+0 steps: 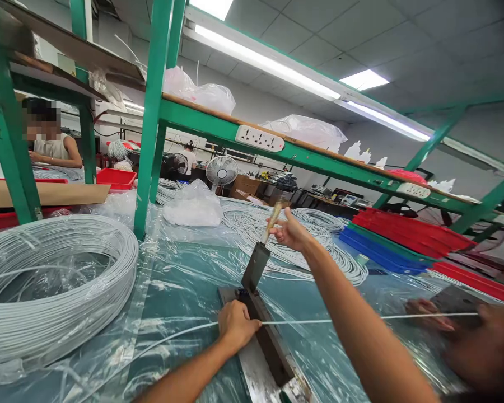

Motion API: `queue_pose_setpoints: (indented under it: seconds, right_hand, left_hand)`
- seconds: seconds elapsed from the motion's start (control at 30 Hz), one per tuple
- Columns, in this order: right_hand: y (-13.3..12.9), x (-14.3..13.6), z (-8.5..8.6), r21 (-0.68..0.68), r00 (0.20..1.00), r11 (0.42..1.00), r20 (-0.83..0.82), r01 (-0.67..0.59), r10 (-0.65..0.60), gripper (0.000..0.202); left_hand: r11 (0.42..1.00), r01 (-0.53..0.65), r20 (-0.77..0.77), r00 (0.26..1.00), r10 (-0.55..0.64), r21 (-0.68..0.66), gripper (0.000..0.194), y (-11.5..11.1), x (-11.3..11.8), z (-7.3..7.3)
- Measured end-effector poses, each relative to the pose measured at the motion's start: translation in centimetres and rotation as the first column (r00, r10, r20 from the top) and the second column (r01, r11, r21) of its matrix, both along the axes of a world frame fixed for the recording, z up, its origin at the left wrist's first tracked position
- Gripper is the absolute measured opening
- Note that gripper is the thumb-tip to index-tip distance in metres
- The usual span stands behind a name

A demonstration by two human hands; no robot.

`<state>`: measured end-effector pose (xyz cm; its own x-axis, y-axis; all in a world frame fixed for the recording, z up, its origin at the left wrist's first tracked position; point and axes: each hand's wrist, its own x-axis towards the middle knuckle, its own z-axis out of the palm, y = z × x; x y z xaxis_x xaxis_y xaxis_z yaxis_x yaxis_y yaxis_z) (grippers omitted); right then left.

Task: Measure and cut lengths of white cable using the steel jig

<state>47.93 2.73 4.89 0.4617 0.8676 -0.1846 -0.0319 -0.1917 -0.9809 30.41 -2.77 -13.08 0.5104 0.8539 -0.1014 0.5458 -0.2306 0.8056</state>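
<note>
I see my left hand (235,324) pinching the white cable (319,321) against the cutter base (273,347) at six o'clock — my right hand (289,230), fingers wrapped, grips the raised lever handle (272,222).

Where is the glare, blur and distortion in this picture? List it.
Head view: ceiling tube lights blow out white; glare streaks the clear plastic sheet; another person's hand at lower right is motion-blurred; wide lens bends the green shelf frame; the left hand on the white cable and right hand on the cutter lever stay sharp.
</note>
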Motion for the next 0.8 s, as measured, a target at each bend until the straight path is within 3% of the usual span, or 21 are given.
queue_pose_setpoints:
  seconds: [0.13, 0.3, 0.37, 0.47, 0.53, 0.7, 0.8]
  right_hand:
    - [-8.3, -0.4, 0.4, 0.013, 0.998, 1.0, -0.064, 0.028, -0.027, 0.068]
    - [-18.7, -2.2, -2.3, -0.109, 0.994, 0.994, -0.108, -0.03, 0.019, 0.035]
    - [-21.5, -3.2, -3.5, -0.206, 0.998, 0.977, -0.045, -0.062, 0.053, 0.037]
    - [-23.8, -4.6, -5.3, -0.315, 0.996, 0.947, 0.039, -0.065, 0.081, 0.068]
    - [-24.3, -5.1, -6.6, -0.36, 0.995, 0.931, 0.045, -0.063, 0.085, 0.073]
    - [-24.3, -4.6, -9.1, -0.521, 0.979, 0.841, 0.046, -0.147, 0.199, 0.049]
    - [-24.7, -4.0, -9.7, -0.49, 0.942, 0.858, 0.189, -0.156, 0.279, 0.041]
  left_hand:
    - [1.0, 0.001, -0.018, 1.0, -0.001, 0.017, 0.016, 0.0, 0.0, -0.5]
    - [0.999, 0.003, -0.026, 1.0, -0.002, 0.038, 0.012, 0.0, 0.3, -0.9]
    - [0.999, -0.003, -0.029, 1.0, 0.004, 0.04, 0.01, 0.0, 0.4, -1.0]
    - [0.999, -0.011, -0.031, 0.999, 0.013, 0.051, 0.008, 0.0, 0.6, -1.1]
    - [0.998, -0.013, -0.03, 0.999, 0.014, 0.059, 0.009, -0.1, 0.5, -1.1]
    - [0.998, -0.017, -0.024, 1.0, 0.019, 0.064, 0.01, -0.3, 0.4, -0.8]
    - [0.998, -0.021, -0.012, 1.0, 0.022, 0.052, 0.01, -0.3, 0.4, -0.8]
